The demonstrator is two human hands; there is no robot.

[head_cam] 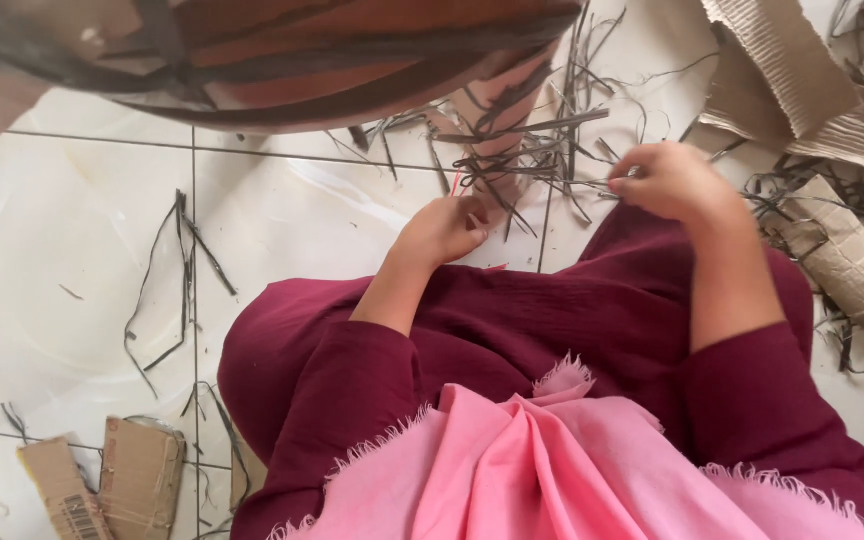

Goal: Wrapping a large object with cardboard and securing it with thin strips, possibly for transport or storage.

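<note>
While you sit on the tiled floor (72, 230) with the big brown woven piece (352, 55) at its far edge, you are working dark strips (512, 150) that hang off its lower rim. By the look of it, this is the weaving or tidying step: picking single strips out of the tangle. The strips lie mostly with their long axes running from the woven piece down toward your lap, ends splayed toward you. Corrugated cardboard (802, 80) lies at the far right corner, with a roll (852, 260) just below it.

Your right hand (674, 182) is closed in a pinch on a thin strip. Your left hand (444, 230) is loosely curled, fingertips beside a thin red strip (456, 182); whether it grips, I cannot tell. The next move seems to call for a steady pull along the strip's length.
</note>
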